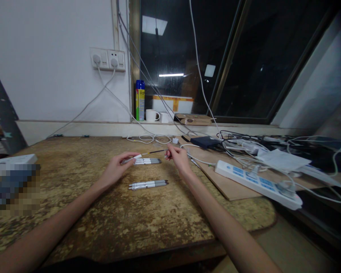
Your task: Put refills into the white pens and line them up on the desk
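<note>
My left hand (121, 163) is closed around a white pen barrel (136, 156), whose end points right. My right hand (176, 156) pinches a thin dark refill (157, 151) with a yellowish tip end toward the left hand. The refill lies outside the barrel, above the table. Just beneath and between the hands, several white and grey pens (148, 161) lie side by side. Nearer to me, another small group of similar pens (148, 184) rests on the worn wooden table (108, 227).
A white power strip (258, 184) crosses a brown board (230, 189) at the right, beside tangled cables and papers (284, 159). A spray can (140, 100) and white mug (152, 115) stand on the windowsill. A blurred object (11, 185) is at far left.
</note>
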A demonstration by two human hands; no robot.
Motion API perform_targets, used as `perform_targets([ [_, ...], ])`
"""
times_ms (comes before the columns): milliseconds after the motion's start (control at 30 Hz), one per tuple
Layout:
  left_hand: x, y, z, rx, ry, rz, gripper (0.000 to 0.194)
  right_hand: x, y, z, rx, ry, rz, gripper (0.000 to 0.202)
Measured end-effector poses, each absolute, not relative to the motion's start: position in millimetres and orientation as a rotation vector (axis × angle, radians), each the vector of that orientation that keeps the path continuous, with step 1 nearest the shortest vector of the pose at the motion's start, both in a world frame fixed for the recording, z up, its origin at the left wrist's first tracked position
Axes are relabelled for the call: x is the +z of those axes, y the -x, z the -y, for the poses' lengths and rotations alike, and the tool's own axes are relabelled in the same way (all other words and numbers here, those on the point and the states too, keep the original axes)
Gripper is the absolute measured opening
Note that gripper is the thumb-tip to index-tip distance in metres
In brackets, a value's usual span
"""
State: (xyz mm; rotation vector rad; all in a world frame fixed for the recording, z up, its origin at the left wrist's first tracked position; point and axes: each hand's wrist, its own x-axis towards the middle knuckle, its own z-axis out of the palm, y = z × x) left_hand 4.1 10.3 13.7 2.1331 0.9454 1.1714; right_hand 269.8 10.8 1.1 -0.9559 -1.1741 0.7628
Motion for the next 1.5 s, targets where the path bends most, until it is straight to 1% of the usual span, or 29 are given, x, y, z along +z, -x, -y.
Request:
perform_targets([
  [167,14.0,-5.5,-7.9,1.152,-2.125,-0.933,0.033,1.8,-268.1,-8.5,0.723,0.975,1.217,0.056],
  [333,15.6,-5.5,-6.5,1.126,-2.138,-0.939,0.033,5.6,-265.5,-2.6,0.589,1.057,1.352,0.057],
  [400,16.6,-5.4,-5.7,1.122,-2.137,-0.948,0.033,6.8,-263.8,-0.5,0.519,1.063,1.431,0.054],
  [500,18.2,-5.3,-4.6,1.136,-2.127,-0.970,0.033,6.4,-260.5,0.7,0.475,1.032,1.551,0.043],
  [567,19.1,-5.4,-4.6,1.156,-2.127,-0.982,0.033,4.8,-257.9,0.4,0.490,1.012,1.602,0.037],
  [667,19.2,-5.7,-5.6,1.169,-2.122,-0.980,0.031,2.3,-254.0,0.1,0.501,0.982,1.636,0.034],
  [1100,19.9,-4.3,-4.8,1.158,-2.085,-1.038,0.037,3.1,-249.1,3.4,0.651,0.929,1.643,0.030],
  [1300,21.1,-5.1,-2.8,1.142,-2.088,-1.031,0.036,3.4,-247.4,3.5,0.701,0.935,1.608,0.026],
  [1500,19.4,-5.3,-4.5,1.135,-2.086,-1.027,0.038,0.6,-248.8,1.9,0.744,0.950,1.599,0.028],
])
